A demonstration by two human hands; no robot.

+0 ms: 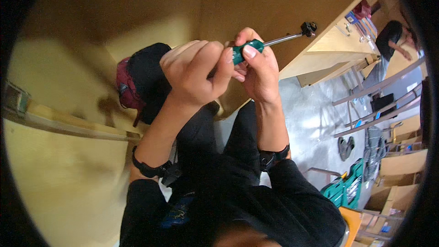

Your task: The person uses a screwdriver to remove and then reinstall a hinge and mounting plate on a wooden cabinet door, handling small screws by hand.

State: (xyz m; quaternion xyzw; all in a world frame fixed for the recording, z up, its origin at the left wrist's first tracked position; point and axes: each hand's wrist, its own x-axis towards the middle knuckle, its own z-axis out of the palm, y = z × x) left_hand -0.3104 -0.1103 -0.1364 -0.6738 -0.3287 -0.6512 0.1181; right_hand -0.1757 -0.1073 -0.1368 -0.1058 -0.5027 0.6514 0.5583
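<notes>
A screwdriver with a green handle (238, 55) and a long metal shaft (283, 40) points to the right. My left hand (196, 66) is closed round the back end of the handle. My right hand (259, 66) grips the front of the handle, thumb on top and fingers curled beneath. The shaft's tip meets a small black fitting (309, 29) on the wooden panel (256, 0), near the panel's edge. The tip itself is hidden at the fitting.
A black and maroon backpack (146, 80) is by the wooden wall at left. On the right lie dark slippers (346, 147) and an open green case (344, 187) beside an orange chair (351, 224). Another person (389, 41) sits at far right near metal rails.
</notes>
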